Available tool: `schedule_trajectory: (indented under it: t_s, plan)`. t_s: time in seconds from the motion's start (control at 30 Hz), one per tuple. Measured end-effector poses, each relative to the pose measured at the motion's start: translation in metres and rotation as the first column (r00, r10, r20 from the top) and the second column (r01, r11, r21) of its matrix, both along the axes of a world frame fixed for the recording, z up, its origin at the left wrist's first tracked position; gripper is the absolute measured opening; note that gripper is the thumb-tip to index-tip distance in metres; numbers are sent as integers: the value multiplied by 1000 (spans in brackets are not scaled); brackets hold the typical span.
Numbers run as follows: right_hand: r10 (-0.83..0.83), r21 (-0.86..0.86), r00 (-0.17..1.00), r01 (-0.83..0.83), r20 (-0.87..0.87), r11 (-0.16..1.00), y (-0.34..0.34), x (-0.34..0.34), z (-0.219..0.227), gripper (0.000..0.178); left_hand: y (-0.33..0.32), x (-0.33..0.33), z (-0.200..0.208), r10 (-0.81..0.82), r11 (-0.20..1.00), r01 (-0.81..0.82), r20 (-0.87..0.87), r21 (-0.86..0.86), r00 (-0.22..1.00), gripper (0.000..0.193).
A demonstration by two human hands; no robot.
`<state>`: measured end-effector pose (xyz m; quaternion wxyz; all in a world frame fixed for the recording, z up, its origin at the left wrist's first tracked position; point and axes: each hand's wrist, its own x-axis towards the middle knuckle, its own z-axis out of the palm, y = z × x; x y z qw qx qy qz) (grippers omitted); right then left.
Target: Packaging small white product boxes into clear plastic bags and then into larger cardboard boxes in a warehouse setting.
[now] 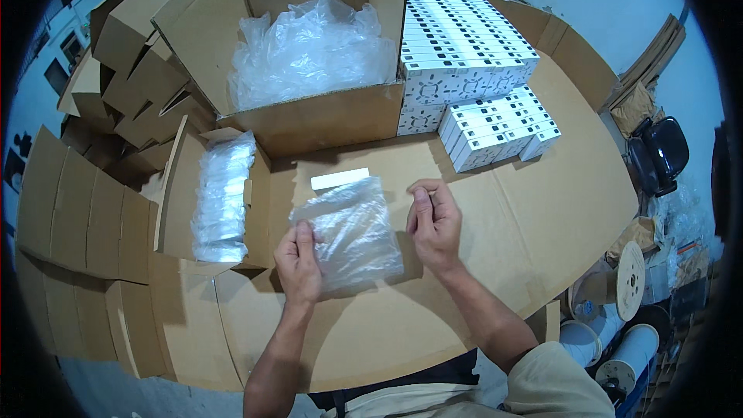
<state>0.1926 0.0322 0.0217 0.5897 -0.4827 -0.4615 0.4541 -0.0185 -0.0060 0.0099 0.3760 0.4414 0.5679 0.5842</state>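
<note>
Stretches out as a broad, brown, cardboard-covered worktop [534, 224]. Carries a large open carton [325, 120] at the back, a smaller open box [259, 186] near its left front corner, and, on the right, a tall stack of white boxes [464, 46] with a lower group of similar boxes [495, 128] in front. Bears, near the middle, a slim white piece [340, 179], apparently flat but partly hidden.

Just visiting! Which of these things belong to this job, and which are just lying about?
Apparently in use:
clear plastic bag, held by the left fingers
white slim piece just beyond it
likely the open carton of clear plastic packets, and the crumpled plastic

Probably just lying about:
spools at lower right
black object at far right
</note>
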Motion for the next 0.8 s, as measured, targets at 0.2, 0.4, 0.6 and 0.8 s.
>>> schedule_trajectory:
  t_s: [0.2,0.4,0.6,0.8]
  plan:
    - [-308,610,584,-438,751,660,8,7,27,49,8,-6,-8,-22,998,38,339,-41,941,37]
    - [-77,566,777,-384,625,730,1,13,17,20,3,-16,6,-67,964,148,337,-221,939,37]
    - [78,125,940,-126,332,984,-6,-10,0,15,5,-9,-3,-7,912,19,-32,411,999,52]
    - [413,-10,805,-453,426,892,-3,-7,1,17,1,7,4,-7,982,-16,120,186,993,36]
